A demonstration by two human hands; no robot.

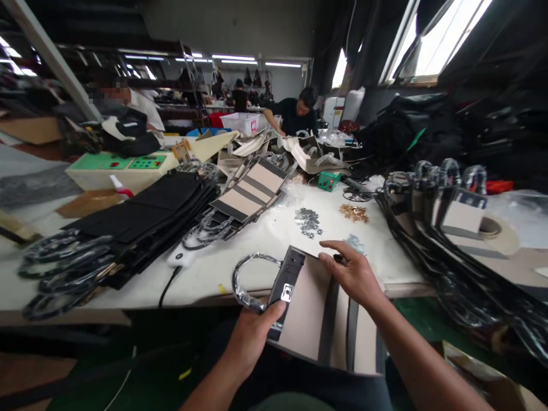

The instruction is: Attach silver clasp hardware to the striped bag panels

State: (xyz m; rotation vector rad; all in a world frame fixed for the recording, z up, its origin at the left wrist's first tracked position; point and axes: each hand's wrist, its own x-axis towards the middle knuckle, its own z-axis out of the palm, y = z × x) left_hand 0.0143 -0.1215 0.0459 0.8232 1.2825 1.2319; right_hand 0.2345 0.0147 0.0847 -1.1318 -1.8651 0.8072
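Note:
A beige and black bag panel [305, 311] rests over the lap against the table's front edge. My left hand [252, 337] grips its left edge, thumb on top beside a small square metal plate [287, 292]. A plastic-wrapped handle loop [246, 279] sticks out on the left. Over the panel's upper right edge is my right hand [351, 271], thumb and forefinger apart; a small dark thing shows under its fingers, too unclear to name. Beyond the panel lie a pile of silver metal plates [307, 220] and a pile of gold-coloured pieces [354, 213].
Black panels with wrapped handles [145, 211] are stacked at left, beige striped ones [252, 191] at centre. More panels [428, 228] hang over the table edge at right. A green device [329, 181] stands behind. Another person [295, 114] leans over the far side.

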